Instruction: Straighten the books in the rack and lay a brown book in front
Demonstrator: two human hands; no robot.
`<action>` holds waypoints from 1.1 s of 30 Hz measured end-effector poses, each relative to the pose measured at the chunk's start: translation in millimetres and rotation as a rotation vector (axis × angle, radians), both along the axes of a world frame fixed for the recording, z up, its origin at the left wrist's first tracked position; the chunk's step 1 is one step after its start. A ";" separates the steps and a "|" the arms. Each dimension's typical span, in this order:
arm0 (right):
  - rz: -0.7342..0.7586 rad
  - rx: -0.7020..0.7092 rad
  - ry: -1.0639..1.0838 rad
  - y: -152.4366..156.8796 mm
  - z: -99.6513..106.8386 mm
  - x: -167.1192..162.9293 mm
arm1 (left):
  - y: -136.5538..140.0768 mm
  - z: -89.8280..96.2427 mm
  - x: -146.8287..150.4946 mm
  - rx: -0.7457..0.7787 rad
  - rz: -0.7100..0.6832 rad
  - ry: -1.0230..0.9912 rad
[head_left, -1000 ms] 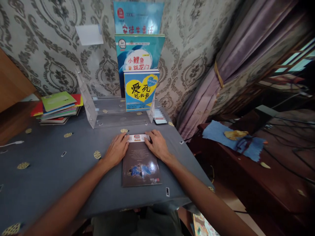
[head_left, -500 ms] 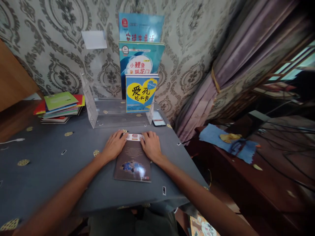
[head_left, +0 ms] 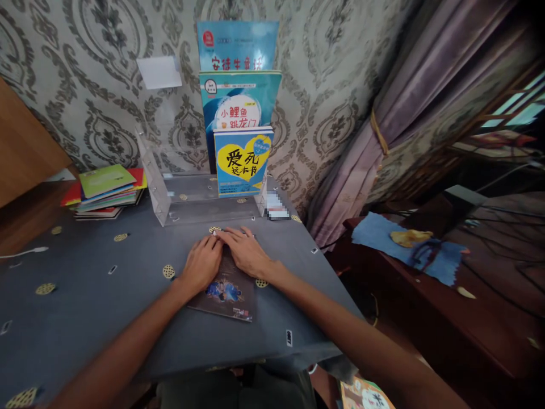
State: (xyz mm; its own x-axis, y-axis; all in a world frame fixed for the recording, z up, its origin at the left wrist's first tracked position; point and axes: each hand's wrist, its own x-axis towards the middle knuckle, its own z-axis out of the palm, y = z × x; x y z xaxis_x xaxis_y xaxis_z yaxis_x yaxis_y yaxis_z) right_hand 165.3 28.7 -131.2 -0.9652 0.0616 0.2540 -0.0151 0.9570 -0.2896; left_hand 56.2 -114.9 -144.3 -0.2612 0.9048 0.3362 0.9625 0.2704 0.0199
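A dark brown book (head_left: 227, 295) lies flat on the grey tablecloth (head_left: 85, 295), turned a little askew. My left hand (head_left: 203, 262) rests on its upper left part, fingers on the cover. My right hand (head_left: 243, 250) lies across its top edge, fingers pointing left and touching my left hand. Both hands press flat on the book and hide its upper half. Behind them stands a clear acrylic rack (head_left: 170, 193) holding three upright books: a yellow-heart one (head_left: 241, 162) in front, a teal one (head_left: 238, 102) and a blue one (head_left: 236, 45) behind.
A stack of colourful books (head_left: 106, 190) lies at the back left. A phone (head_left: 276, 213) lies right of the rack. A white cable (head_left: 23, 253) is at the left edge. Right of the table hang a purple curtain (head_left: 374, 130) and a blue cloth (head_left: 409, 247) on a wooden bench.
The book has turned anticlockwise and slid slightly left. My right hand moved left over its top edge to meet my left hand, covering the white label strip.
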 end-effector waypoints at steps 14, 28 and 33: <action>-0.163 -0.285 0.146 40.5 -17.6 13.9 | -1.2 -0.5 -3.4 0.027 0.006 -0.084; -0.432 -0.572 0.357 56.7 -18.9 25.3 | 8.6 14.1 9.4 -0.004 -0.114 -0.046; -0.466 -0.511 0.323 58.5 -18.4 25.7 | 28.0 23.0 32.9 -0.019 -0.139 -0.070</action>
State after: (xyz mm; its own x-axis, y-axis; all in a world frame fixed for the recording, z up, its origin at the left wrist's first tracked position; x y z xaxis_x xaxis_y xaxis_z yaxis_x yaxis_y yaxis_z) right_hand 191.0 87.3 -149.6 -0.6932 0.6302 0.3497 0.1987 0.6336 -0.7478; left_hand 89.1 -86.9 -121.3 -0.1551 0.9399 0.3042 0.9871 0.1354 0.0849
